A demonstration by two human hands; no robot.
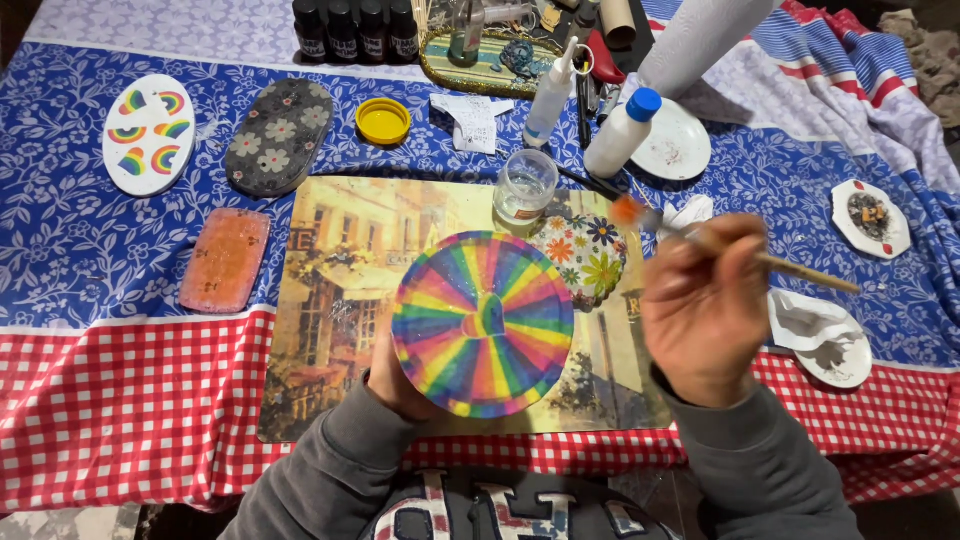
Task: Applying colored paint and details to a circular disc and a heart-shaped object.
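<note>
Painting step in hand: round rainbow-striped disc (483, 323) held from beneath in the left hand (392, 385) over the near-centre placemat (330, 290), paintbrush (740, 252) clasped in the right hand (706, 310) at right; a steady, well-aimed stroke is judged the next requirement.

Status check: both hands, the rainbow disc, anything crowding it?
Left hand under rainbow disc, holding it up. Right hand grips paintbrush, clear of disc. Water glass and floral piece close behind.
</note>
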